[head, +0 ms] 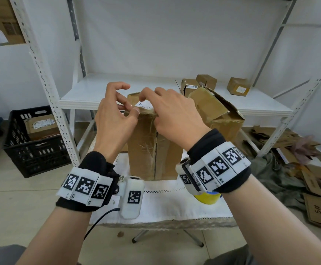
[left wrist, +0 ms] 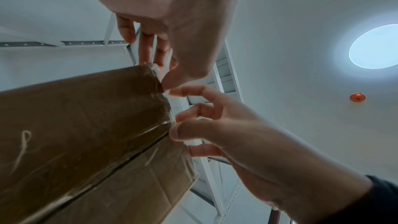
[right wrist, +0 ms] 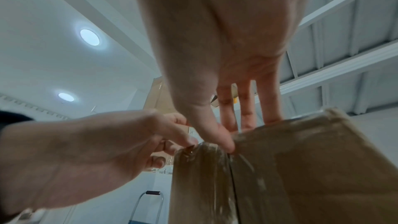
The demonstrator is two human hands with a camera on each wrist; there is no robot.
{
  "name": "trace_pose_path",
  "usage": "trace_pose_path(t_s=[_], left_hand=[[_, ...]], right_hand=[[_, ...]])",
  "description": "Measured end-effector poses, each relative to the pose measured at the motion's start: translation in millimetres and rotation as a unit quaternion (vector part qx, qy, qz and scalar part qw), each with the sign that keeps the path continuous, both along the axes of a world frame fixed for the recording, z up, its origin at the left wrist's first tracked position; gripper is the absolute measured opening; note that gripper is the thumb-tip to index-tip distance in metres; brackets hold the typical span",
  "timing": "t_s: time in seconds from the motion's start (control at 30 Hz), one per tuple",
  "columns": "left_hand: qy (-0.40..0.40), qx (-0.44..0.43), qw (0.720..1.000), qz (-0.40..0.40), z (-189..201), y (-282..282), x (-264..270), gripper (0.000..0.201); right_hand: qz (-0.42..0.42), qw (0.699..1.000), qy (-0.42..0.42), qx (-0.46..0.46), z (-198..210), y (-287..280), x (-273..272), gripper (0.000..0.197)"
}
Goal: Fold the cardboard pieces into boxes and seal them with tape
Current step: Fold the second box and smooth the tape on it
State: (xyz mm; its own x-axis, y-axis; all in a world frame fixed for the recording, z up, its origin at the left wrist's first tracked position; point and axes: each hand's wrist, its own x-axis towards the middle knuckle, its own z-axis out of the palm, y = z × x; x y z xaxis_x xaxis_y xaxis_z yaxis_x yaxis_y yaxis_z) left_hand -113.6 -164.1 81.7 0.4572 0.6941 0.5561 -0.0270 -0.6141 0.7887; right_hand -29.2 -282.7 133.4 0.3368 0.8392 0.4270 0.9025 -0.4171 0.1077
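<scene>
surface: white cloth table (head: 175,205), upright taped box (head: 152,148)
room: white shelving (head: 90,96), tiled floor
left hand (head: 115,119): pinching tape (left wrist: 158,126) at box top
right hand (head: 176,115): fingers flat on top, thumb pressing edge

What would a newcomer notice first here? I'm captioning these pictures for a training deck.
Both hands meet at the top near edge of the tall cardboard box standing on the white cloth: the left hand pinches clear tape there, and the right hand presses the edge. Behind, a torn box leans at the white shelf.

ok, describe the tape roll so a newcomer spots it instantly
Start at the white-clothed table in front of the shelving. Near its front right, under the right wrist, sits the tape roll. It is the only bright yellow item; everything nearby is brown cardboard.
</scene>
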Motion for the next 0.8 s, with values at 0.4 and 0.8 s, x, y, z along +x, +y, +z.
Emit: trace_pose_path(t_s=[0.4, 0.8], left_hand=[[0.021, -0.006, 1.000, 0.006, 4.0, 2.8, -2.0, 0.052], [0.077, -0.001, 0.997, 0.008, 19.0, -4.6, 0.2, 0.046]], right_hand=[[-0.024, 0.997, 0.056, 0.039, -1.7, 3.5, 5.2, 0.073], [-0.019, 0.999, 0.034, 0.020, 0.3, 3.7, 5.9, 0.080]])
